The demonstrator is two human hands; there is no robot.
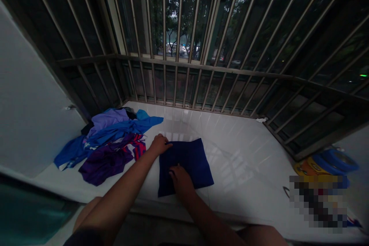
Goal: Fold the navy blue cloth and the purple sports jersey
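A dark blue piece of fabric (191, 161), laid out as a rough rectangle, rests on the white ledge in front of me. At its upper left corner is my left hand (160, 145), its fingers bent over the edge and closed on the fabric. My right hand (182, 180) lies lower, on the left half of the same cloth, with fingers curled and the tips close together against it. What lies under those fingertips is hard to make out in the dim light.
Crumpled clothes (112, 138) in purple, blue and red are heaped at the left. Metal window bars (187, 65) rise behind the white ledge (242, 153). Blue and yellow containers (325, 163) stand at the right, beside a pixelated patch.
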